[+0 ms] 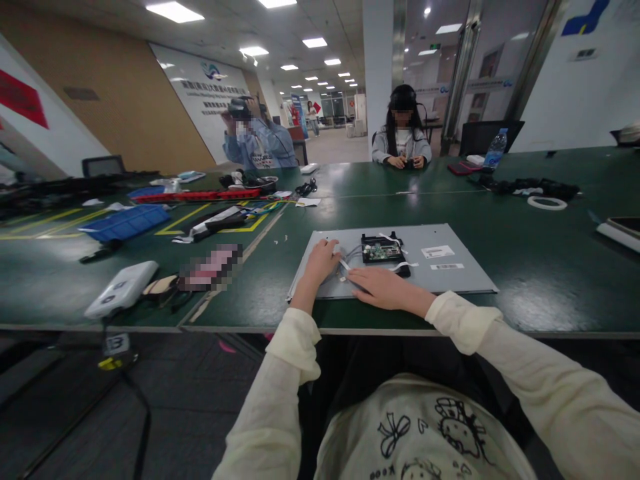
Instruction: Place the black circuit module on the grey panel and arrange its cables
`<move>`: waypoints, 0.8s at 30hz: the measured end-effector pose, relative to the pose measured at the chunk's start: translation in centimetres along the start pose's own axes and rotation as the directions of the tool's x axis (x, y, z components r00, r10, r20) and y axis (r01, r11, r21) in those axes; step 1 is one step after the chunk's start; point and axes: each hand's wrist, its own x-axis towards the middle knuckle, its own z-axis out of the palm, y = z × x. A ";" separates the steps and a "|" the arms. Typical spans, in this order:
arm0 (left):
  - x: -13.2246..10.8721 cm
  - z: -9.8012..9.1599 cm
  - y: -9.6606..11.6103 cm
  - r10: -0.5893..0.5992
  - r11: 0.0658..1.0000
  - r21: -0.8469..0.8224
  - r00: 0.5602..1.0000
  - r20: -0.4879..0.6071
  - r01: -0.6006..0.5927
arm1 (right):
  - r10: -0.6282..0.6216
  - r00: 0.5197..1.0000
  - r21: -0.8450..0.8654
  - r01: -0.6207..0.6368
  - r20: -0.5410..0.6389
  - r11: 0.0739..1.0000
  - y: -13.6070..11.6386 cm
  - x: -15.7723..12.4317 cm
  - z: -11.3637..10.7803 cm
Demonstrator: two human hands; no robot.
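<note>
A flat grey metal panel (425, 273) lies on the green table in front of me. On it sits a black bracket with a green circuit board (383, 251), with thin grey wires (354, 253) running from its left side. My left hand (321, 261) rests on the panel's left part, fingers stretched toward the wires. My right hand (381, 287) lies flat on the panel below the board, its fingertips beside a short white strip (345, 264). More white strips (407, 265) stick out at the bracket's right edge. What is beneath my fingers is hidden.
To the left are a white box-shaped device (121, 288), a blue tray (125, 223) and a red bar (197, 195). At the far side sit two people wearing headsets. A water bottle (496, 151) and a white ring (547, 203) are at the right.
</note>
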 end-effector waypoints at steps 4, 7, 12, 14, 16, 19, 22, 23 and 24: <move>0.1 0.2 0.1 -0.112 0.993 0.036 0.993 -0.038 0.113 | -0.029 1.000 -0.012 0.029 0.000 1.000 -0.1 -0.2 -0.4; 0.0 -0.1 0.5 -0.161 0.985 0.051 0.986 -0.052 0.164 | -0.044 0.999 -0.028 0.045 0.029 0.999 -0.4 -0.3 -1.2; -0.4 -1.0 1.4 -0.169 0.981 0.066 0.969 -0.178 0.183 | -0.067 0.998 -0.026 0.067 -0.002 0.997 -0.6 -0.6 -2.1; -0.6 -1.4 1.7 -0.162 0.981 0.061 0.953 -0.254 0.183 | -0.132 0.991 -0.005 0.132 -0.025 0.991 -0.6 -0.6 -2.1; -0.7 -1.8 2.1 -0.161 0.981 0.056 0.936 -0.312 0.187 | -0.175 0.984 0.003 0.176 -0.016 0.984 -0.4 -0.6 -2.0; -0.9 -2.5 2.8 -0.168 0.978 0.054 0.919 -0.356 0.199 | -0.086 0.996 -0.001 0.086 0.031 0.996 -0.1 -0.5 -1.8; -1.0 -3.0 3.4 -0.187 0.977 0.027 0.906 -0.380 0.213 | 0.042 0.995 0.012 -0.043 0.088 0.999 0.2 -0.4 -1.5; -1.1 -3.1 3.6 -0.194 0.977 0.011 0.901 -0.388 0.214 | 0.062 0.993 0.017 -0.064 0.104 0.998 0.3 -0.3 -1.5; -1.1 -3.2 3.7 -0.197 0.977 -0.003 0.897 -0.396 0.213 | 0.075 0.991 0.019 -0.078 0.114 0.997 0.5 -0.2 -1.4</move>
